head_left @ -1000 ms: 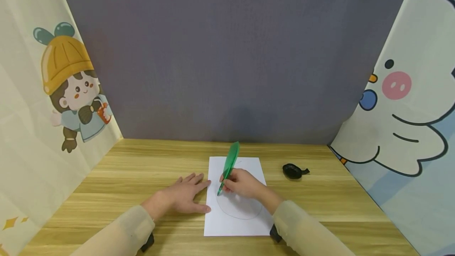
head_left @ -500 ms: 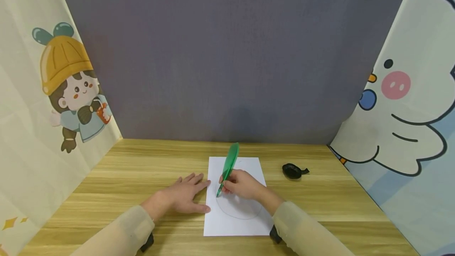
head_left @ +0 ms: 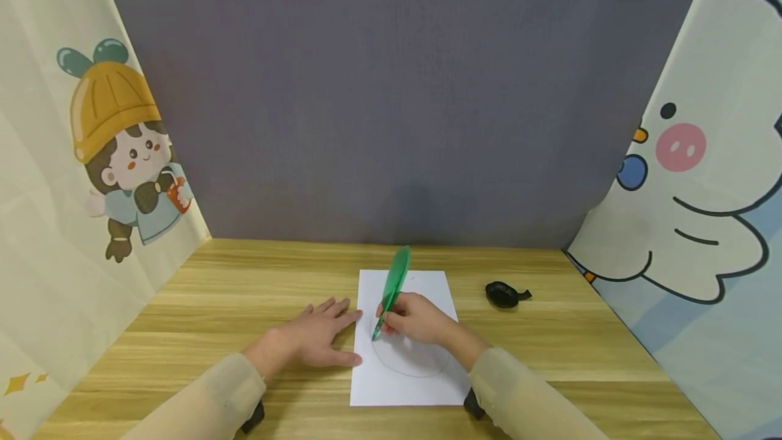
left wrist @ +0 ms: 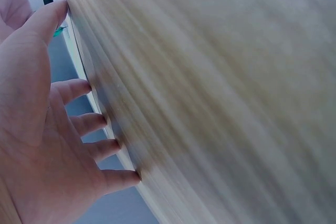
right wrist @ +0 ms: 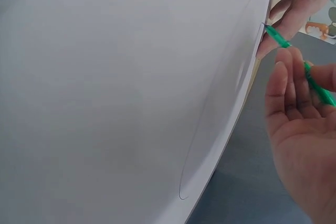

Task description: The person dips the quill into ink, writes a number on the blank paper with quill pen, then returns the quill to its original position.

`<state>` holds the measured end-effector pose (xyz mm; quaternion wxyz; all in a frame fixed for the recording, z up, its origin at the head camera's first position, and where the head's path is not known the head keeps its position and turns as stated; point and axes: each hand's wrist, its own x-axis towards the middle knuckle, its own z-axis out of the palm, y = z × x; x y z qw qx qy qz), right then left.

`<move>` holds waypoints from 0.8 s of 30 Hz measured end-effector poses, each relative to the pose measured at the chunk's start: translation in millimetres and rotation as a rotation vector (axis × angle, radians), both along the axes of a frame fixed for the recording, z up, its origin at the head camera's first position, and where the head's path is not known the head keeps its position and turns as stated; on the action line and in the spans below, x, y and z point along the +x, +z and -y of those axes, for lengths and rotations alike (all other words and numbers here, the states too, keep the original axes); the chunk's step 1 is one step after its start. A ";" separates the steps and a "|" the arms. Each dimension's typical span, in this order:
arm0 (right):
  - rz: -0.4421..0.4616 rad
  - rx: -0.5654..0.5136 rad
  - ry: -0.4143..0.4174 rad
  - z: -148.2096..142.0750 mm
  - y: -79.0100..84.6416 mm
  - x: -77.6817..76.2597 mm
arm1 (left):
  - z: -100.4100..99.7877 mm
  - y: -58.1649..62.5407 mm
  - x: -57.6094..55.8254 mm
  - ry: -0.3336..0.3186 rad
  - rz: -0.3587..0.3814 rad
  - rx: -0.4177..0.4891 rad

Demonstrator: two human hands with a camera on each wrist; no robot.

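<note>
A green feather-shaped pen [head_left: 396, 277] leans in my right hand [head_left: 421, 319], pinched between thumb and fingers. Its tip touches a white sheet of paper [head_left: 391, 389] at the left end of a thin curved line. That line [right wrist: 202, 114] shows in the right wrist view as a long loop; in the head view my hand covers its upper part. My left hand [head_left: 320, 337] lies with spread fingers on the table, its thumb and index fingertips at the paper's left edge. In the left wrist view, the left fingers [left wrist: 86, 124] reach down to the wood.
A small black oval object with a short tab [head_left: 504, 295] lies on the wooden table [head_left: 232, 284], right of the paper. A dark grey panel [head_left: 391, 100] stands behind the table. Printed cloths [head_left: 672, 250] hang on both sides.
The pen tip has slid slightly down and toward the near side along the line's left end, the right hand moving with it. The left hand and the paper stay in place.
</note>
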<state>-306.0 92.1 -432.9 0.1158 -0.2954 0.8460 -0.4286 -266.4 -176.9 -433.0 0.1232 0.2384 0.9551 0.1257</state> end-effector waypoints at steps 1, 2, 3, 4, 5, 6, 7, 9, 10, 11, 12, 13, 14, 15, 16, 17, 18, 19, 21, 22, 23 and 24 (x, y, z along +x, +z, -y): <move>0.005 -0.008 -0.007 -1.1 0.4 -0.3 | -0.2 -0.2 -0.1 0.000 0.001 0.000; 0.009 -0.017 -0.014 -2.5 1.0 -0.7 | -0.4 -0.2 -0.2 0.000 0.002 0.000; 0.012 -0.029 -0.022 -4.5 1.7 -1.4 | -0.6 -0.1 -0.2 0.000 0.002 0.000; 0.013 -0.041 -0.031 -6.9 2.6 -1.9 | -0.8 -0.1 -0.2 0.000 0.003 0.000; 0.015 -0.056 -0.038 -9.9 3.7 -2.3 | -0.9 0.0 -0.1 0.000 0.003 -0.001; 0.015 -0.074 -0.042 -13.4 4.4 -3.0 | -0.9 0.1 -0.1 0.001 0.004 0.001; 0.016 -0.088 -0.049 -17.2 5.1 -3.6 | -0.9 0.4 0.1 0.002 0.005 0.001; 0.016 -0.117 -0.054 -25.6 5.6 -5.1 | -0.7 0.7 0.6 0.004 0.006 0.003; 0.022 -0.132 -0.057 -30.2 5.5 -5.7 | -0.8 0.8 0.8 0.004 0.005 0.004; 0.032 -0.147 -0.061 -35.0 5.1 -6.4 | -0.8 1.0 1.0 0.004 0.003 0.006; 0.044 -0.161 -0.065 -39.9 4.2 -7.2 | -0.9 1.3 1.2 0.003 0.002 0.008; 0.059 -0.168 -0.075 -44.6 3.3 -7.7 | -0.8 1.6 1.5 0.002 0.000 0.009; 0.072 -0.175 -0.082 -49.4 2.1 -8.3 | -0.7 1.5 1.7 0.001 -0.001 0.008; 0.086 -0.178 -0.088 -54.3 1.1 -8.6 | -0.6 1.5 1.8 -0.001 -0.002 0.008; 0.101 -0.181 -0.095 -59.1 0.0 -8.8 | -0.5 1.3 1.6 -0.003 -0.004 0.008; 0.111 -0.181 -0.100 -63.4 -1.0 -8.8 | -0.3 1.2 1.7 -0.004 -0.004 0.009; 0.115 -0.179 -0.106 -67.6 -2.1 -8.7 | 0.1 0.8 1.8 -0.004 -0.001 0.008; 0.120 -0.178 -0.112 -71.7 -2.9 -8.4 | 0.4 0.4 1.8 -0.004 0.001 0.007; 0.122 -0.178 -0.121 -79.4 -3.8 -7.7 | 0.7 -0.6 1.1 -0.008 -0.001 0.005; 0.121 -0.179 -0.128 -82.9 -4.1 -7.3 | 0.8 -1.2 0.8 -0.008 -0.001 0.005; 0.117 -0.177 -0.136 -86.4 -4.5 -7.0 | 0.9 -1.6 0.6 -0.009 -0.003 0.004; 0.114 -0.172 -0.147 -89.9 -4.8 -6.5 | 1.0 -2.0 0.4 -0.009 -0.003 0.004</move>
